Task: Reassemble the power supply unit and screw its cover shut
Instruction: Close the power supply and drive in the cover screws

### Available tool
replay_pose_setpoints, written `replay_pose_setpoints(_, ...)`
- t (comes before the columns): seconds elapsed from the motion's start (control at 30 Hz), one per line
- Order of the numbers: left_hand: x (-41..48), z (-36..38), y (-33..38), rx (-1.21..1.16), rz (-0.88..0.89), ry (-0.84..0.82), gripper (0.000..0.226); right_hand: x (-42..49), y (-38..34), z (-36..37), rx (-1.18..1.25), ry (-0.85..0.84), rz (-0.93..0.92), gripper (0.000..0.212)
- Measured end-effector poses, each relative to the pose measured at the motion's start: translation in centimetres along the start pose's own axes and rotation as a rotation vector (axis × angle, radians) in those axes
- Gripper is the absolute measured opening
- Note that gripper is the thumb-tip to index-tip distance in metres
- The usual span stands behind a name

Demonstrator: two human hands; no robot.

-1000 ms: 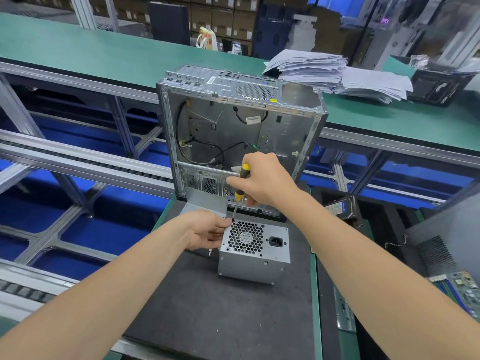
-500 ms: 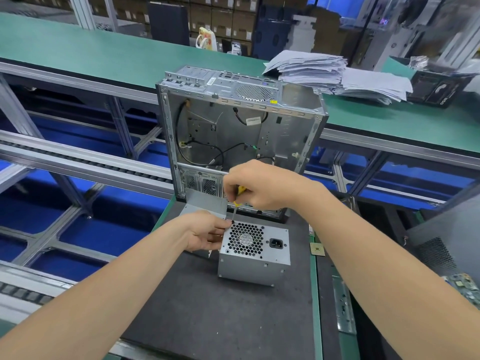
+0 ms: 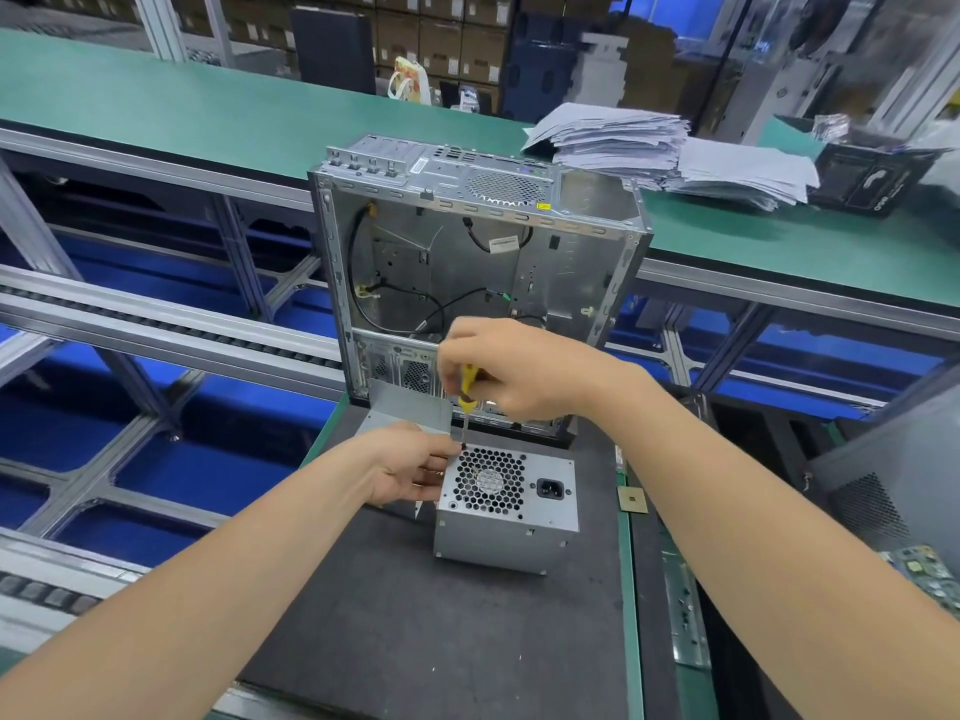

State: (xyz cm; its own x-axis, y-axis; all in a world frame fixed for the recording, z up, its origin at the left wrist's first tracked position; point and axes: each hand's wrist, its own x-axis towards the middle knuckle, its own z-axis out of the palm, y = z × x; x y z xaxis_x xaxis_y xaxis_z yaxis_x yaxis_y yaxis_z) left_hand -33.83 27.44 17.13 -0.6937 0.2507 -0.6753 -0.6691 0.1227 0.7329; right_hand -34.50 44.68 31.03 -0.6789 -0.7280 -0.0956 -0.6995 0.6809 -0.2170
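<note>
Beside power supply unit (image 3: pixel 506 532), left hand (image 3: pixel 410 470) grips it — right hand (image 3: pixel 519 371), lowered, grips screwdriver (image 3: pixel 467 388).

The power supply unit (image 3: pixel 506 527), a grey metal box, is sitting with its honeycomb fan grille and black socket facing up, and the left fingers (image 3: pixel 434 462) are gripping its left edge. The screwdriver (image 3: pixel 467 392), yellow-and-black handled, is standing nearly upright inside the right fingers (image 3: pixel 449 356). Its thin shaft is reaching down to the unit's far left corner, just beside the left fingertips.
</note>
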Motion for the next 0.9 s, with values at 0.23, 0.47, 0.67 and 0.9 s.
replay_pose_setpoints(0.23, 0.4, -0.1, -0.2, -0.028, 0.01, 0.007, 0.025, 0.6, 0.3, 0.2, -0.047, 0.119, 0.177, 0.015)
replay_pose_setpoints(0.47, 0.4, -0.2, -0.2, -0.001, 0.017, 0.004, 0.019, 1.5, 0.5, 2.5, -0.051, 0.278, 0.554, 0.066)
replay_pose_setpoints(0.67, 0.7, -0.3, -0.3, 0.02, 0.042, -0.004, 0.012, 0.5, 0.4, 0.7, 0.02, 0.073, -0.033, 0.015)
replay_pose_setpoints(0.9, 1.1, -0.4, -0.4, 0.011, 0.046, 0.008, 0.018, 1.1, 0.1, 1.9, 0.089, 0.214, 0.313, 0.033)
